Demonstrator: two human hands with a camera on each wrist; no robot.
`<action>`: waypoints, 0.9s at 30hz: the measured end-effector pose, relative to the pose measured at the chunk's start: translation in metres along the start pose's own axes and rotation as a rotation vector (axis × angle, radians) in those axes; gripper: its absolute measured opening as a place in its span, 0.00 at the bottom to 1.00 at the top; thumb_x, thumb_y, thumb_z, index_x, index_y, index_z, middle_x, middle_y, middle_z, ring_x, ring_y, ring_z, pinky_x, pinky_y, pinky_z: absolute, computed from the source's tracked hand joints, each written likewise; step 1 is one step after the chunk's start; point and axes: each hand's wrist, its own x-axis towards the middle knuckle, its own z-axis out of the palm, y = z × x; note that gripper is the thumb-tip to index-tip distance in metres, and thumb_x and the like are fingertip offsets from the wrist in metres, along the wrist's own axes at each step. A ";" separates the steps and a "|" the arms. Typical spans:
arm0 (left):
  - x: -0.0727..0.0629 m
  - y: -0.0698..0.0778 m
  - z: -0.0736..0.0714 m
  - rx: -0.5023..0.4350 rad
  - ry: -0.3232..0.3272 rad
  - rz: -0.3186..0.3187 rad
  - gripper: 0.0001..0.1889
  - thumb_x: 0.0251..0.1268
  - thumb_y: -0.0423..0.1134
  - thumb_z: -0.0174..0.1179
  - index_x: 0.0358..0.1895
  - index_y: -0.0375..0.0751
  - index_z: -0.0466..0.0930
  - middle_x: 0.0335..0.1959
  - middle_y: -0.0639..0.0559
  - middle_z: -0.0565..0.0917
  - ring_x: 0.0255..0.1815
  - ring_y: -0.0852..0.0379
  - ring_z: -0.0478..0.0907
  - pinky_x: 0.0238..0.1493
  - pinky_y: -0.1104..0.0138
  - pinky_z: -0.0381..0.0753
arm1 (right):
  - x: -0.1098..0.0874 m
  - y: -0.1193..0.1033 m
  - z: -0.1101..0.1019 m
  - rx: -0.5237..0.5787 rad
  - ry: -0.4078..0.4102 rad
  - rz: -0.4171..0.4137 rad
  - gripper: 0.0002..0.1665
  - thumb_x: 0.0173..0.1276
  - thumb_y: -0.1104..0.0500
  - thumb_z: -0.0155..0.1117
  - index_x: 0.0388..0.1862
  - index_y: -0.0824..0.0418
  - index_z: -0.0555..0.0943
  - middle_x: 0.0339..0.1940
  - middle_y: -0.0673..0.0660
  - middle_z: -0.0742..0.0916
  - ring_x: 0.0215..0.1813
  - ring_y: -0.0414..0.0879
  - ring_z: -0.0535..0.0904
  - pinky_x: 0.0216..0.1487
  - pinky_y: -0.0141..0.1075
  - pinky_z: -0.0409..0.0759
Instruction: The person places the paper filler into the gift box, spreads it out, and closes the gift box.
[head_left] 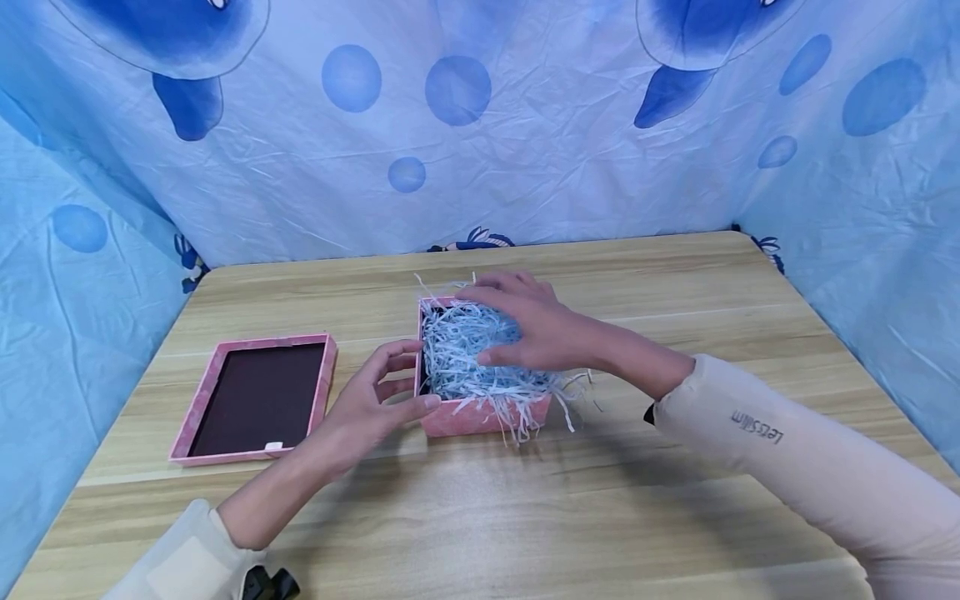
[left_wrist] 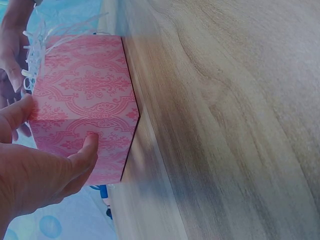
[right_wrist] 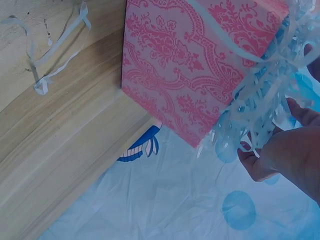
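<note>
A pink patterned box [head_left: 465,419] stands on the table, heaped with pale blue shredded paper [head_left: 461,346]. Strands hang over its front and right edges. At the box's left side is my left hand [head_left: 367,408], thumb by the near corner and fingers spread along the wall; in the left wrist view a fingertip lies against the patterned side. Over the paper, my right hand [head_left: 536,321] is spread with bent, relaxed fingers. In the right wrist view, the right hand's fingertips [right_wrist: 248,167] are at the edge of the paper; whether they press on it I cannot tell.
Left of the box lies a shallow pink box lid [head_left: 325,383], dark inside, with a small white tab [head_left: 273,446] at its near edge. Loose paper strands [right_wrist: 65,47] lie on the wooden table [head_left: 480,517]. A blue printed curtain [head_left: 525,175] surrounds the back and sides.
</note>
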 end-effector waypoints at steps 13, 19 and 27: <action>0.000 0.000 0.000 0.004 0.003 -0.009 0.39 0.56 0.49 0.70 0.70 0.57 0.60 0.66 0.49 0.65 0.68 0.43 0.66 0.59 0.54 0.75 | -0.011 0.014 -0.011 0.063 0.068 0.026 0.47 0.59 0.47 0.72 0.74 0.46 0.61 0.74 0.54 0.63 0.75 0.52 0.50 0.69 0.61 0.47; 0.000 0.000 0.000 0.014 0.005 -0.006 0.39 0.56 0.49 0.70 0.70 0.56 0.60 0.67 0.48 0.65 0.67 0.43 0.66 0.59 0.53 0.75 | -0.018 0.022 -0.015 0.123 0.076 0.014 0.48 0.58 0.50 0.74 0.74 0.49 0.61 0.73 0.54 0.64 0.74 0.52 0.51 0.67 0.61 0.55; 0.000 0.001 0.000 0.007 0.006 -0.008 0.39 0.56 0.48 0.70 0.70 0.56 0.59 0.67 0.48 0.65 0.68 0.43 0.66 0.59 0.53 0.75 | -0.023 0.028 -0.018 0.158 0.066 0.017 0.49 0.56 0.51 0.75 0.74 0.51 0.62 0.73 0.57 0.63 0.73 0.54 0.53 0.65 0.61 0.60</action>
